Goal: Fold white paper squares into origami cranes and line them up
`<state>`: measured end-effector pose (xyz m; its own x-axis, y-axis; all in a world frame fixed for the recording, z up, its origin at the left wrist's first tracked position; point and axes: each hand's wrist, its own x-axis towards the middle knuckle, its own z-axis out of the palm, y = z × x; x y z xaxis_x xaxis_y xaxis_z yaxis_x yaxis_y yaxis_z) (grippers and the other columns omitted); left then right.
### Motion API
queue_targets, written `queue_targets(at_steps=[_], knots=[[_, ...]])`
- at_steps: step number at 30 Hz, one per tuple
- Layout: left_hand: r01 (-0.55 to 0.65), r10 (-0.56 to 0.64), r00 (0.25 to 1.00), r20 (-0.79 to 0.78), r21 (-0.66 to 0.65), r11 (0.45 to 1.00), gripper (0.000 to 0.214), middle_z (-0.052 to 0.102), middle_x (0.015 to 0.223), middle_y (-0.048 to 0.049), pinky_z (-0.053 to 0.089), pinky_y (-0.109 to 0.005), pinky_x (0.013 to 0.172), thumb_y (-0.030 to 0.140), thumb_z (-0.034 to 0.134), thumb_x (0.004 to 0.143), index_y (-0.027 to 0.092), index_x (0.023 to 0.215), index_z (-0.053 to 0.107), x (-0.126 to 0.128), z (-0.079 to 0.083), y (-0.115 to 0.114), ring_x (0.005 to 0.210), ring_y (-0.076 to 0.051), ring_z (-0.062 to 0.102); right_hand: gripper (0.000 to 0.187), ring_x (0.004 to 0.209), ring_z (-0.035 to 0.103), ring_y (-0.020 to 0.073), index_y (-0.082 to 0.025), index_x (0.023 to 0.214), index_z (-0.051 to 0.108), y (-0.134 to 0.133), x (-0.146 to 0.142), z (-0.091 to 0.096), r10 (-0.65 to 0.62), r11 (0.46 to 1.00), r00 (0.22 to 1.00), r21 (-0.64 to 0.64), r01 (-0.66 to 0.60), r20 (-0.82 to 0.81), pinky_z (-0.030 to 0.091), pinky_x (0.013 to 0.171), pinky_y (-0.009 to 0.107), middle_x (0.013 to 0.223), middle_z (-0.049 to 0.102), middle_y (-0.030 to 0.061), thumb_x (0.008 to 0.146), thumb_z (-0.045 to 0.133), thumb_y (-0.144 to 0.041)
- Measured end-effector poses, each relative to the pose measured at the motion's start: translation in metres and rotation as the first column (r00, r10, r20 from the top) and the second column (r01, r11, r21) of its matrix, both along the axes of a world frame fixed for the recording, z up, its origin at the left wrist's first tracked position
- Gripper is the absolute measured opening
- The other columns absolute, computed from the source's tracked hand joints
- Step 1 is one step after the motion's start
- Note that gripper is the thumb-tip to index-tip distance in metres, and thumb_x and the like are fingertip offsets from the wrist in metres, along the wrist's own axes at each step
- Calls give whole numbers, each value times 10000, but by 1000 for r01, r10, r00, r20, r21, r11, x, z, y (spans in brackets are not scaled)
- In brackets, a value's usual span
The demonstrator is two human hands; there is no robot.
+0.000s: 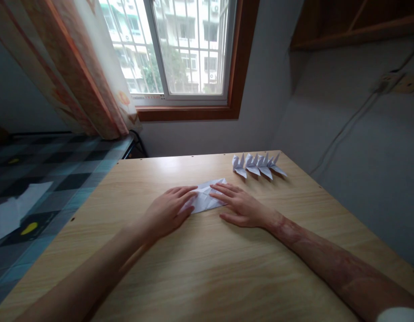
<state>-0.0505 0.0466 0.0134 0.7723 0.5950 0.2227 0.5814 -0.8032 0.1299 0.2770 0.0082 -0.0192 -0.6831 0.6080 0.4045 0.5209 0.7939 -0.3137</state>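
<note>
A folded sheet of white paper (206, 200) lies on the wooden table (193, 268), with crease lines across its upper face. My left hand (173, 205) rests over the paper's left end, fingers stretched out and the thumb along its near edge. From the other side, my right hand (238, 205) lays its spread fingers flat on the right part of the paper, while its thumb reaches onto the tabletop. Both hands partly hide the paper's ends.
Several folded white paper figures (253, 165) stand in a row near the table's far right corner. Left of the table is a bed with a checked cover (12, 255) and loose white sheets (22, 208). A barred window (193, 49) and curtain (79, 67) are beyond.
</note>
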Motion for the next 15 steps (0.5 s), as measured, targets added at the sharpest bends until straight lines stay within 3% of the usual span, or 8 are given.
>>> queue_targets(at_steps=[3, 7, 11, 15], knots=[[58, -62, 997, -50, -86, 995, 558, 506, 1742, -123, 378, -512, 1339, 433, 435, 1161, 255, 1687, 488, -1, -13, -1, 1610, -307, 484, 749, 1682, 370, 327, -299, 1751, 380, 0, 1, -3, -6, 998, 999, -65, 9, 49, 286, 1392, 565, 1810, 382, 122, 1083, 689, -439], [78, -99, 985, -141, -149, 986, 695, 296, 1840, -88, 234, -517, 1401, 551, 428, 1164, 310, 1792, 253, -4, -18, -1, 1715, -295, 290, 725, 1688, 361, 333, -315, 1749, 387, 1, 2, -10, -77, 989, 994, -119, 87, 82, 272, 1394, 576, 1805, 384, 115, 1103, 652, -511], [81, -107, 978, -181, -148, 986, 648, 221, 1856, -61, 206, -568, 1398, 556, 426, 1168, 390, 1777, 276, -6, -16, 1, 1726, -322, 240, 761, 1698, 333, 352, -293, 1753, 385, 1, 1, -12, -136, 981, 986, -128, 148, 96, 285, 1390, 577, 1812, 361, 124, 1094, 649, -566], [80, -96, 981, -167, -103, 991, 607, 318, 1831, -71, 284, -558, 1375, 535, 456, 1163, 397, 1747, 368, -7, -14, 2, 1694, -327, 339, 737, 1674, 384, 354, -302, 1741, 411, 0, -1, -10, -181, 975, 981, -118, 189, 76, 316, 1374, 585, 1788, 419, 118, 1090, 662, -541]])
